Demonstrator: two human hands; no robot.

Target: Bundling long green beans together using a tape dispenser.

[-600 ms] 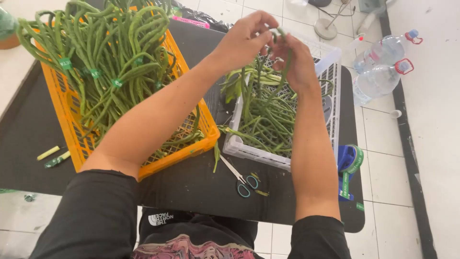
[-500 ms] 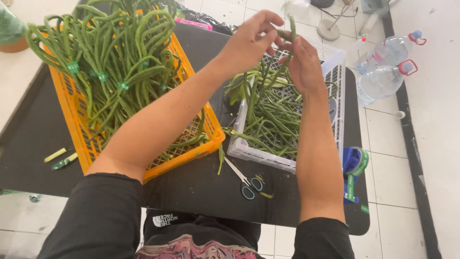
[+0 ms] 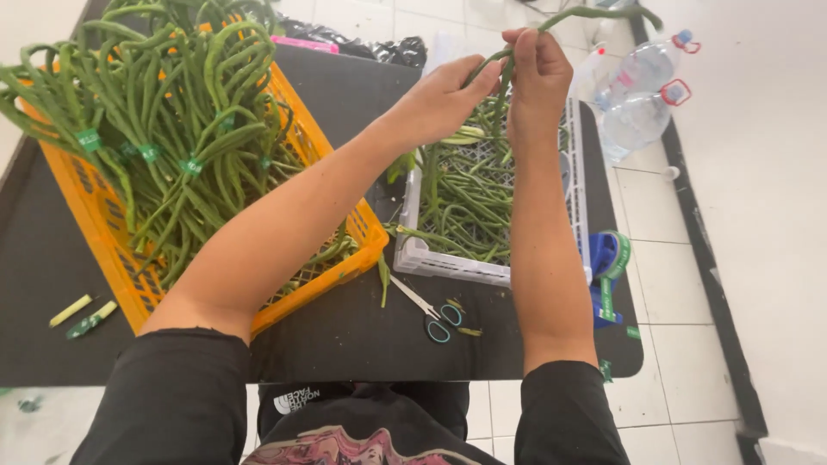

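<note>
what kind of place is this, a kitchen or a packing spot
Likely a small produce sorting or packing spot, not a kitchen: an orange crate of banded long beans, a white tray of loose ones, and scissors lie on a black table.

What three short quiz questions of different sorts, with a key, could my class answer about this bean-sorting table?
1. True or false: the scissors lie inside the white crate.
2. Which holds the banded bean bundles: A) orange crate B) white crate C) the floor?
3. What do the left hand and right hand hold between them?

Key: 1. False; they lie on the black table, in front of the crate. 2. A. 3. Long green beans, raised above the white crate.
</note>
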